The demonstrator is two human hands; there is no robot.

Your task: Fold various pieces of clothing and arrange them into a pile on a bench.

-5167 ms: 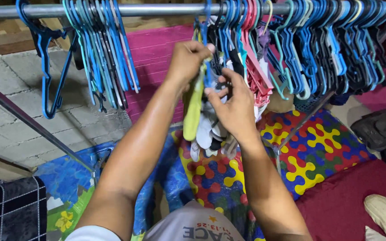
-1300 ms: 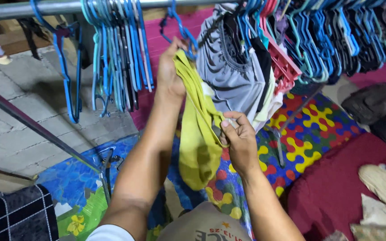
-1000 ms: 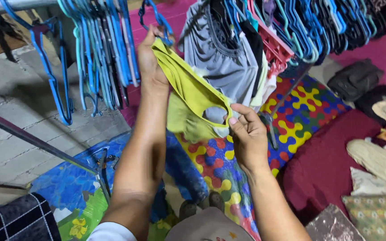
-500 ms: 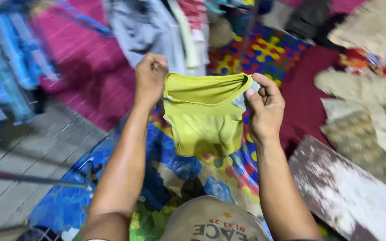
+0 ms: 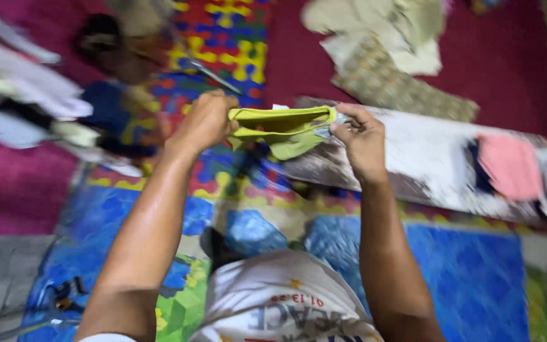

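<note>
Both grips were closed: the left hand and right hand each pinched one end of the yellow-green cloth, stretched in the air above the white board. A loose pinch could have let one end drop.

Lighting: soft, even, moderately bright, sheen on forearms | Shadows: faint | Blur: motion smear heaviest at 9–11 o'clock and 3 o'clock edges | Sharpest: centre, near the yellow-green garment
</note>
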